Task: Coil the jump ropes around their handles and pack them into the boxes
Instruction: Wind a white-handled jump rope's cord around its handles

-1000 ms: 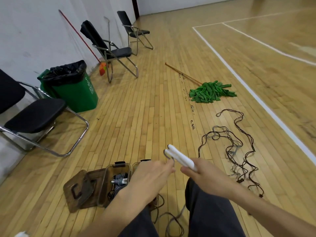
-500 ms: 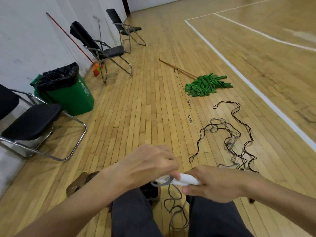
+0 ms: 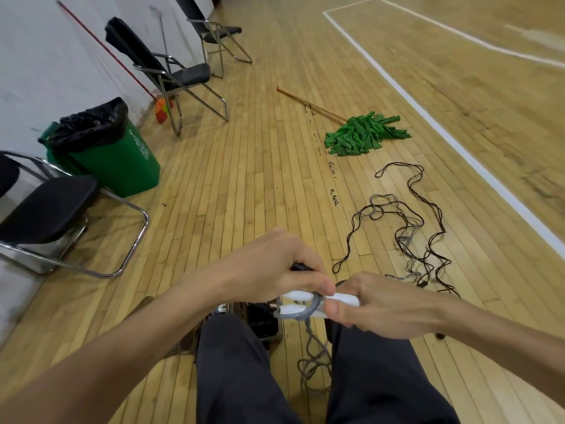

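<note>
My right hand point(image 3: 376, 304) grips a pair of white jump-rope handles point(image 3: 296, 301) held side by side above my knees. A grey rope point(image 3: 308, 312) loops around the handles' tips and trails down between my legs to the floor. My left hand point(image 3: 275, 270) pinches this rope at the handles with its fingers curled. Beneath my hands a brown box point(image 3: 263, 322) with dark ropes inside is partly hidden by my left leg. A tangle of black and grey jump ropes point(image 3: 406, 234) lies on the floor to the right.
A green mop point(image 3: 363, 133) lies on the wooden floor beyond the ropes. A green bin point(image 3: 113, 154) with a black liner and three folding chairs point(image 3: 46, 212) stand along the wall at left. My legs in dark trousers point(image 3: 238, 371) fill the lower middle.
Both hands have come down and closer to me with the white handles. My left hand has brought the grey rope around the handles' tips. The open boxes have slid under my arms and legs.
</note>
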